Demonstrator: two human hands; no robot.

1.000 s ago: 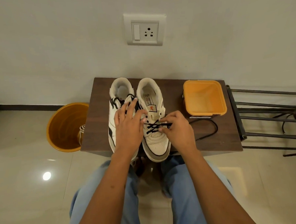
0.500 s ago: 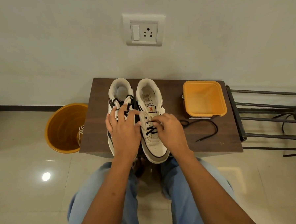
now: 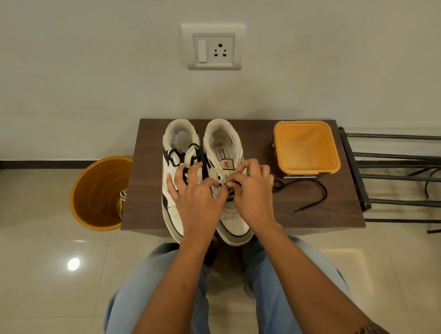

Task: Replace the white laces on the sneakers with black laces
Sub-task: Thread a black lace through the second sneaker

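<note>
That black lace is soft and limp, so I judge the stiff tip is the place to pinch it; the slack will flop and snag if dragged. It's thin, dark cord, crossing the lower eyelets of the right sneaker, its loose end trailing over the table beside the orange tub. My right hand pinches the lace at an eyelet. My left hand rests fingers spread across the left sneaker, thumb at the lacing, gripping nothing. The left sneaker already wears black laces.
</note>
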